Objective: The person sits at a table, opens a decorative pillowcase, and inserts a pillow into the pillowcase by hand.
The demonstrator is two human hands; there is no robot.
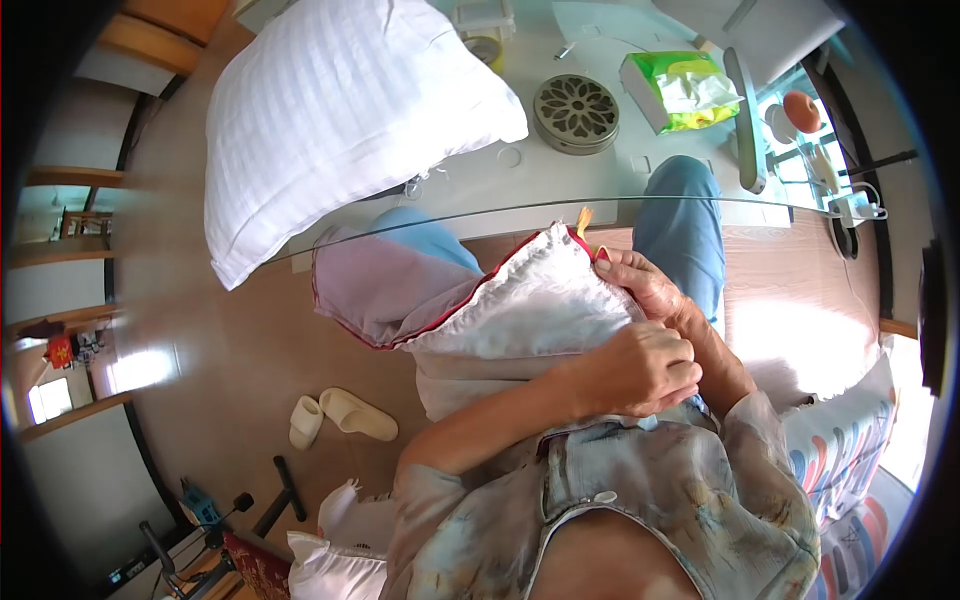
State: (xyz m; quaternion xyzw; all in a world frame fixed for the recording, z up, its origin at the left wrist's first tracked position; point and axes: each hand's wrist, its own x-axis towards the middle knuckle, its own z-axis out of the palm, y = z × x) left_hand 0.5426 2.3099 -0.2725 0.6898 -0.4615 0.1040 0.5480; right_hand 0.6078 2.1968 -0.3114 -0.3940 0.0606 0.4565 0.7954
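Note:
Across my lap lies a pale pillowcase [520, 320] with red edging and a gathered white seam. An orange-yellow tuft [584, 222] sticks up at its upper corner. My right hand [645, 283] pinches the red-edged border beside that corner. My left hand [655, 370] is closed in front of my right wrist, its forearm crossing over the cloth. Whatever its curled fingers hold, if anything, is hidden. On the glass table ahead rests a plump white striped pillow [350, 110], its near edge overhanging the table.
The glass table [480, 185] ends just beyond my knees. A round patterned tin [576, 113], a green tissue pack [685, 92] and a yellow tape roll [485, 52] are on it. Cream slippers [358, 413] lie on the floor at left. A striped cloth-covered seat [840, 450] is at right.

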